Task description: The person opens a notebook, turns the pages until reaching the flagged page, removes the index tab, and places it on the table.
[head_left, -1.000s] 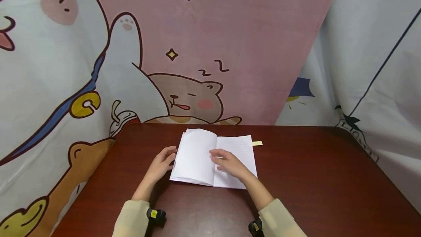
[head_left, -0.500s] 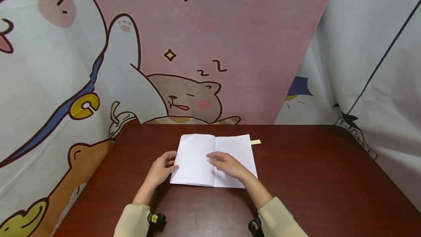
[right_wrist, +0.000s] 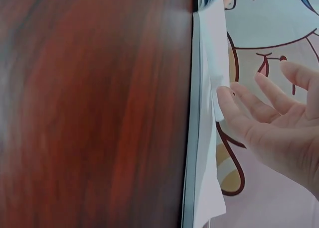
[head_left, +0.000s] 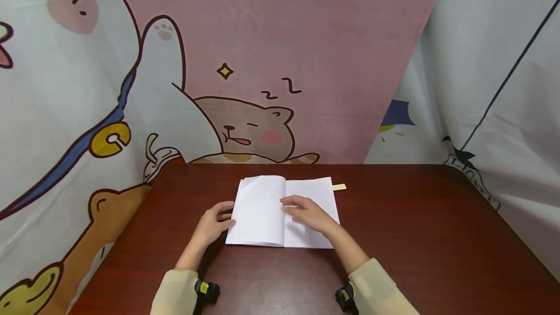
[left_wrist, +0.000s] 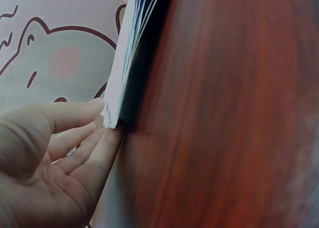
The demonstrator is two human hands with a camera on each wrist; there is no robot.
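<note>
An open notebook with white, faintly lined pages lies on the brown table, its fold running away from me. My left hand holds the notebook's left edge. In the left wrist view the thumb lies against the top pages, with the other fingers at the underside. Over the right page near the fold is my right hand, its fingers extended and holding nothing. In the right wrist view the right hand is just above the paper; one fingertip is close to the page, and contact is unclear.
A yellow tab sticks out from the notebook's right edge. The brown table spreads around it. Behind and to the left hangs a cartoon-printed cloth. Small black devices are strapped at both wrists.
The raised left-hand pages have settled flatter. My left hand, earlier beside the edge, now has its thumb on it. The right hand has shifted slightly, staying near the fold.
</note>
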